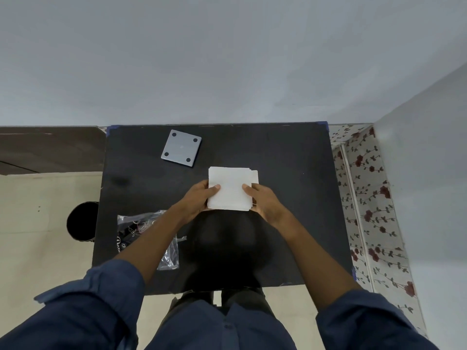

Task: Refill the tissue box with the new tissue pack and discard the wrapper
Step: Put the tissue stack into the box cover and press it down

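A white stack of tissues (231,183) is held over the middle of the black table (290,198). My left hand (199,200) grips its left edge with the thumb on top, and my right hand (262,200) grips its right edge the same way. The clear plastic wrapper (149,223) with white print lies crumpled on the table's near left, partly under my left forearm. A flat grey square piece (181,148) with a dark round foot at each corner lies at the table's far side; whether it belongs to the tissue box I cannot tell.
A round black bin (82,221) stands on the floor just left of the table. A grey wall rises behind the table, and a flower-patterned surface (366,210) runs along the right.
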